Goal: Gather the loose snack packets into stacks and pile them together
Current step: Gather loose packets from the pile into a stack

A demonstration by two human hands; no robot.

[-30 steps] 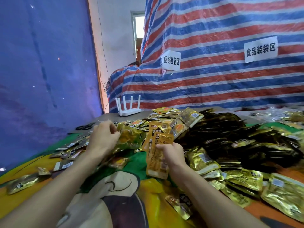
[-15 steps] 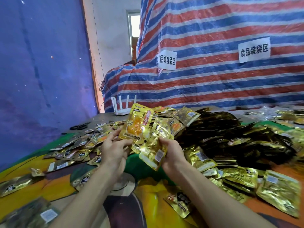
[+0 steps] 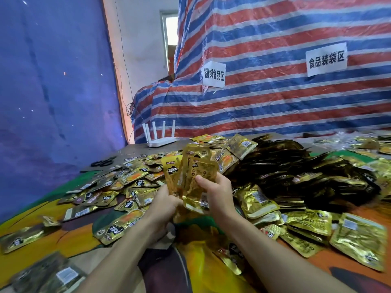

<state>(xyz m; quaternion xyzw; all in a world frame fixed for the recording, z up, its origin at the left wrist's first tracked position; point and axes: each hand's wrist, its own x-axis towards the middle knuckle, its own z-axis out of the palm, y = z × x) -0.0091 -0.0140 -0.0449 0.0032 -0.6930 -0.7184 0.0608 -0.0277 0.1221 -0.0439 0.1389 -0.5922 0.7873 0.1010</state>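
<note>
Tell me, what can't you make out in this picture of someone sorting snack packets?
Head view only:
- Count of the held packets: they overlap, and the right hand and left hand cover their lower ends.
- Left fingertips: hidden behind those packets.
- Packets at the bottom-left corner: blurred and cut by the edge.
- Dark pile: too shadowed to separate packets.

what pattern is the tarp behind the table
The tarp has red, blue and white stripes; head view.

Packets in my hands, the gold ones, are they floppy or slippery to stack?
Probably floppy: the packets bend and fan out above the right hand and left hand. Likely slippery: their foil is glossy, so a stack may slide apart. They seem light: each looks thin and flat.
</note>
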